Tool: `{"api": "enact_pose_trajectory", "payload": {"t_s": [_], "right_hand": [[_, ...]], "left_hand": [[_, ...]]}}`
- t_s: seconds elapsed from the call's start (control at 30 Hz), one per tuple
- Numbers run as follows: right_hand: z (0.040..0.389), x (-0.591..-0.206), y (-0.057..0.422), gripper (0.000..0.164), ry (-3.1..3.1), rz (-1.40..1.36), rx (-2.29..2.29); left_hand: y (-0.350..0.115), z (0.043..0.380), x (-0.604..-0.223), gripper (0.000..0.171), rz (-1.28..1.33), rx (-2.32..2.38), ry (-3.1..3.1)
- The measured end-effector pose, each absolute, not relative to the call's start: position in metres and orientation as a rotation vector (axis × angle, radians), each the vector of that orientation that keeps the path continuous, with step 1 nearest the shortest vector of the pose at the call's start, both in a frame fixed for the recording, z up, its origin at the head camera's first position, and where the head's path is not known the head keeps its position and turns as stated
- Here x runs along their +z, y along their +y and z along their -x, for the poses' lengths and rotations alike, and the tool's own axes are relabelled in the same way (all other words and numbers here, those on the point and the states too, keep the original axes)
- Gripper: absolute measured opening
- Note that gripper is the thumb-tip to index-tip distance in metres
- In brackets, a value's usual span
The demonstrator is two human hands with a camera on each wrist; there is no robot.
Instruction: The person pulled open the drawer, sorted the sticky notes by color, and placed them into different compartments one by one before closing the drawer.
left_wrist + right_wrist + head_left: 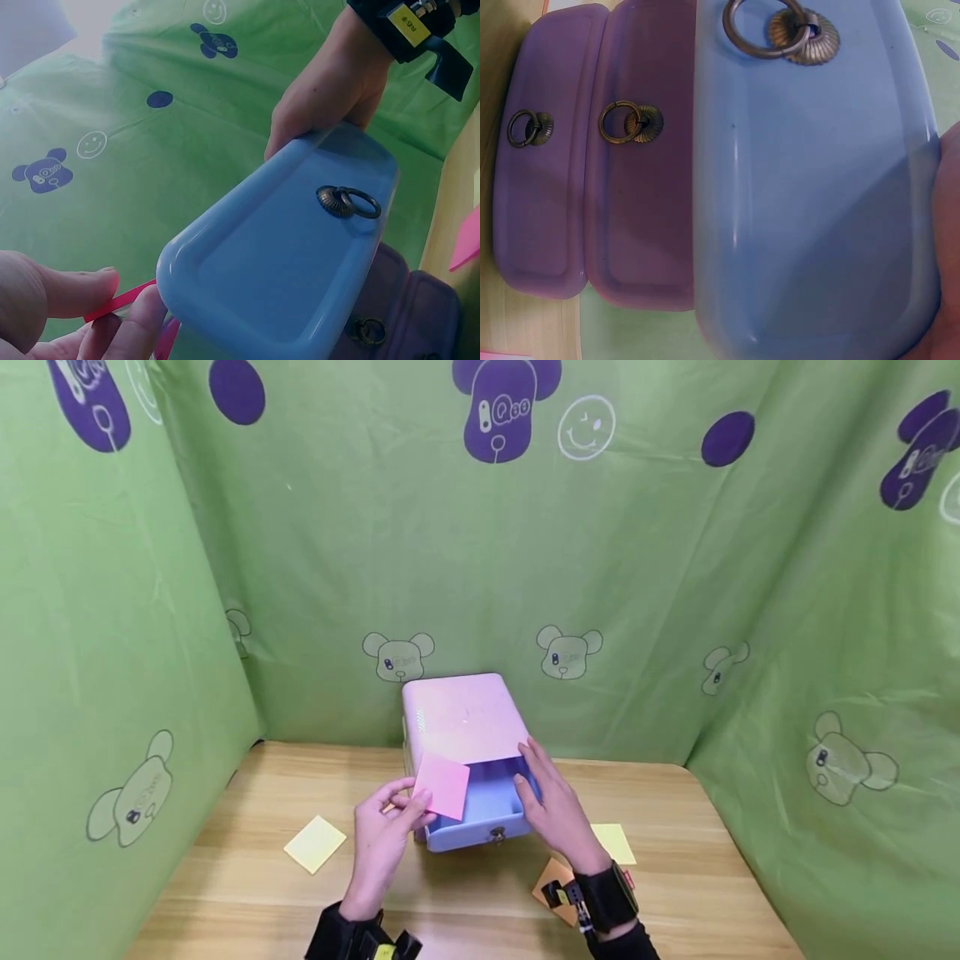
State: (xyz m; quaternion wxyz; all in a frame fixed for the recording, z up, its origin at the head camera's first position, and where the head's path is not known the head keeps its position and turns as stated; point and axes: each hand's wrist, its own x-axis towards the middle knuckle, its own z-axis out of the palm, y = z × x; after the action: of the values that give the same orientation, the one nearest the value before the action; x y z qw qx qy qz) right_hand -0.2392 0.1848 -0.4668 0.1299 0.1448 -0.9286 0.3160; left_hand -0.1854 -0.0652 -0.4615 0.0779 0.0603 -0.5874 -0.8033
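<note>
A pink sticky note (444, 785) is pinched between the thumb and fingers of my left hand (378, 835). It hangs over the left side of an open blue drawer (472, 837). The drawer juts from the top of a small cabinet with a pink lid (465, 714), and a metal ring pull (349, 202) is on its front. My right hand (557, 806) rests at the drawer's right side, fingers fairly straight, the thumb over the inside and fingertips near the lid's edge. The right wrist view shows mostly the drawer front; the right fingers are largely hidden there.
Below the blue drawer are two closed purple drawers (641, 225) with ring pulls. A yellow note (315, 843) lies on the wooden table left of the cabinet. On the right are another yellow note (615, 843) and an orange note (551, 878), partly behind my right wrist. Green curtains surround the table.
</note>
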Motion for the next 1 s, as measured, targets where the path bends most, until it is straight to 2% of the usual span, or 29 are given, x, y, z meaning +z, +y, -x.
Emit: {"api": "enact_pose_trajectory", "payload": {"t_s": [0.53, 1.0], "right_hand": [[0.238, -0.466, 0.186, 0.059, -2.704, -0.427, 0.930], [0.237, -0.464, 0.189, 0.058, -2.702, -0.433, 0.956]], "left_hand": [[-0.059, 0.194, -0.459, 0.039, -0.092, -2.378, -1.915], [-0.051, 0.198, -0.449, 0.032, 0.018, -2.106, -2.211]]}}
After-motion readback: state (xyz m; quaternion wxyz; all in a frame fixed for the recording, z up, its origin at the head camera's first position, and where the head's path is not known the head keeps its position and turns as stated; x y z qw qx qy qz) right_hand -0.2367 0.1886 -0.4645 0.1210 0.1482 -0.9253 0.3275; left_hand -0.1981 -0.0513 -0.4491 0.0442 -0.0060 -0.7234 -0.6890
